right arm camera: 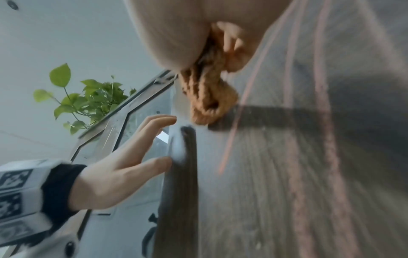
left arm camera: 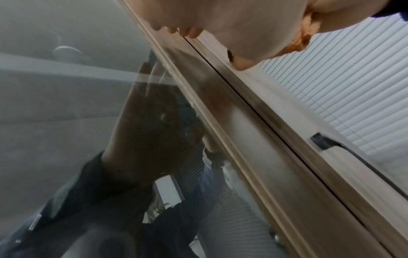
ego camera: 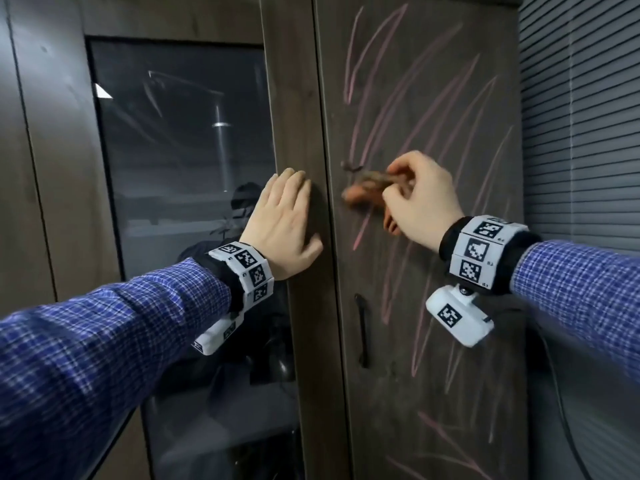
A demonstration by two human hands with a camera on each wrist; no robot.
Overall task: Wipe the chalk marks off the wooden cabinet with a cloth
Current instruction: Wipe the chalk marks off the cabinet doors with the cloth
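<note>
while right hand (ego camera: 420, 199) clamps cloth (ego camera: 360, 195), flat left hand (ego camera: 284, 220) braces beside glass door (ego camera: 180, 168); blinds (ego camera: 581, 116) rightward.

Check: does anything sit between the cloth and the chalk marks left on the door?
Nothing visible does. The right hand holds the bunched orange cloth at the wooden door, with pink chalk marks lying bare above and below. The left hand rests flat on the neighbouring frame.
</note>
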